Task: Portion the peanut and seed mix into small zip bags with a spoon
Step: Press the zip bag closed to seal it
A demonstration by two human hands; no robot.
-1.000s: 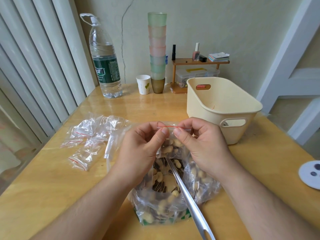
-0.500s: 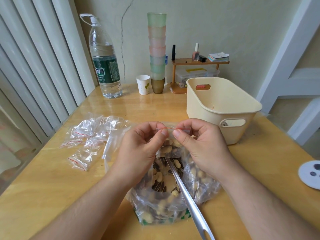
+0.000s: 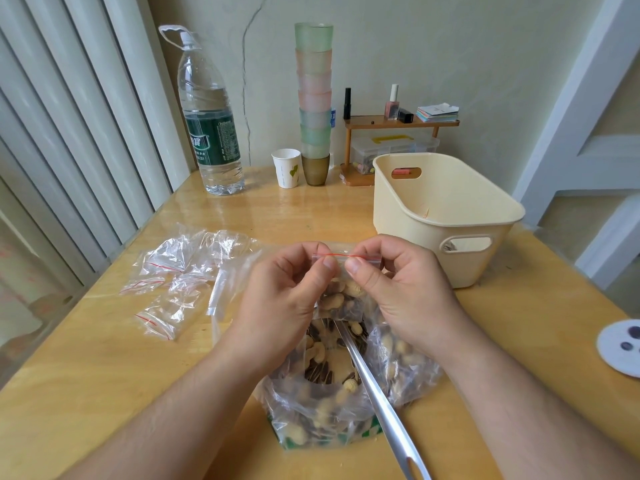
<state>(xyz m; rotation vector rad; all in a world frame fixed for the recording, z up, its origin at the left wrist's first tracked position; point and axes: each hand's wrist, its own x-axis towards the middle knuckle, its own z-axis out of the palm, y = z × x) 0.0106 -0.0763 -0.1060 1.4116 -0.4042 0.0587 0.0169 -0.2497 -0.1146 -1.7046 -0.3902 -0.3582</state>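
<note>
A small zip bag (image 3: 341, 295) with a red seal line, part filled with peanuts and striped seeds, hangs upright between my hands. My left hand (image 3: 287, 303) pinches its top strip at the left, and my right hand (image 3: 405, 299) pinches the same strip at the right, thumbs nearly meeting. Beneath them a large clear bag of peanut and seed mix (image 3: 332, 403) lies open on the wooden table (image 3: 104, 375). A metal spoon (image 3: 374, 400) rests inside it, its handle sticking out toward me.
Several empty small zip bags (image 3: 173, 271) lie at the left. A cream plastic basket (image 3: 446, 216) stands at the right. Farther back are a water bottle (image 3: 209, 123), a paper cup (image 3: 286, 167), a stack of cups (image 3: 314, 98) and a small shelf (image 3: 398, 133). A white disc (image 3: 620, 348) sits at the right edge.
My thumbs have shifted slightly along the bag's seal strip, and more of the strip now shows between my hands. Everything else has stayed in place.
</note>
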